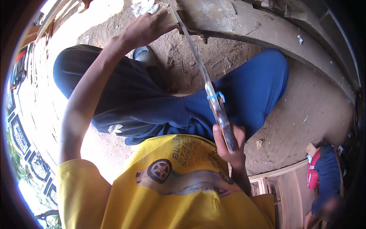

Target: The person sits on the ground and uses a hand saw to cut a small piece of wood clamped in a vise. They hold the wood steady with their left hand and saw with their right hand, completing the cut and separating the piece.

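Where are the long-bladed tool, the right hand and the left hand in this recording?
Long-bladed tool [204,75], head view: blade, close to the handle.
Right hand [230,157], head view: just below the handle's end.
Left hand [151,27], head view: back of the hand.

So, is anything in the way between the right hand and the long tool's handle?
No, nothing I can see: the right hand is wrapped around the handle of the long tool. The blue tie sits farther forward, past the grip.

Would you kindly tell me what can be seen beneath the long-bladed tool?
Below the long-bladed tool, brown dirt ground and blue trousers show on either side. The strip directly under it, and whatever the right hand hides, cannot be seen.
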Tool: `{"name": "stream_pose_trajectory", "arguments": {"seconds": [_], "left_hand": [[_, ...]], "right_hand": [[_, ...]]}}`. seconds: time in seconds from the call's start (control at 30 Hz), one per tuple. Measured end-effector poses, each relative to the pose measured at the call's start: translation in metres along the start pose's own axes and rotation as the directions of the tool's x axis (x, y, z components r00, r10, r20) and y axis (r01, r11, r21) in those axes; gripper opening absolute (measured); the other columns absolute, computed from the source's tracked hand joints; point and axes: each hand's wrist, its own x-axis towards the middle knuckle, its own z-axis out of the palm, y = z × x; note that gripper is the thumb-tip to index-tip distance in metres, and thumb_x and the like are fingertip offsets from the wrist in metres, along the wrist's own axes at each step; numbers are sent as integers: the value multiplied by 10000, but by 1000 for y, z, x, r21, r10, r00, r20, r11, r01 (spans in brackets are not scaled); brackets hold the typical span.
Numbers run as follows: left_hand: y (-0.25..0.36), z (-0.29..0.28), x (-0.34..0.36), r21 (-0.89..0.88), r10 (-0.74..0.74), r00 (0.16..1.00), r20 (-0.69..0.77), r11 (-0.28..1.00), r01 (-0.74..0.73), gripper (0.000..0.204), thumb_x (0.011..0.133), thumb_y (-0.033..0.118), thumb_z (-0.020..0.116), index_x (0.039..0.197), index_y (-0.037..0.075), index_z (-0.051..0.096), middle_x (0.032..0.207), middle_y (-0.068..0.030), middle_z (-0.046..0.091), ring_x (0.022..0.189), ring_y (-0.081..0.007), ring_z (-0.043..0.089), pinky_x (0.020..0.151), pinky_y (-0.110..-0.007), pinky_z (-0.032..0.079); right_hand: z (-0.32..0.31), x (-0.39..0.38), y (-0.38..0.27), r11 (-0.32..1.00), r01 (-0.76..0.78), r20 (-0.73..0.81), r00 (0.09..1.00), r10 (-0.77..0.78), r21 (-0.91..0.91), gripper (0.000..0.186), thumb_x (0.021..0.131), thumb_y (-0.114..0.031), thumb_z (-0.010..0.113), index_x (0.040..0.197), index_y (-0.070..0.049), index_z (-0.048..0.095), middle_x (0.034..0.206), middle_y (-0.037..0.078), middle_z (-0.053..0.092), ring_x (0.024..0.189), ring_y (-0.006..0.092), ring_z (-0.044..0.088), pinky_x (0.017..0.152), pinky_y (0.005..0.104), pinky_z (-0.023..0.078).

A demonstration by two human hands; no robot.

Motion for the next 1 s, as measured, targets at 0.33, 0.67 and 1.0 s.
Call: {"name": "stream_pose_trajectory", "arguments": {"seconds": [0.33,0.67,1.0], "left_hand": [[7,-7,-3,8,-45,999,21,999,45,554,866,533,587,1178,82,513,643,-209,622,667,-411,650,584,-481,523],[-5,3,1,-7,19,1000,13,1000,-18,574,868,535,583,1189,66,503,654,-208,628,678,-415,648,591,-485,524],[-4,-4,2,-37,143,990,-2,989,-143,457,904,475,564,1076,53,523,631,-208,608,660,-424,628,592,-494,493]], "right_hand": [[0,0,-5,1000,3,-48,999,-4,-8,170,859,-70,604,717,-10,533,511,45,490,432,97,478,419,287,344],[-8,-8,-17,999,-37,-42,998,36,-31,165,855,-49,593,711,-20,515,496,69,461,394,132,466,409,292,345],[-14,-9,-9,1000,-9,-37,999,9,-12,86,839,-34,598,779,25,583,519,60,484,426,133,486,419,295,348]]}}
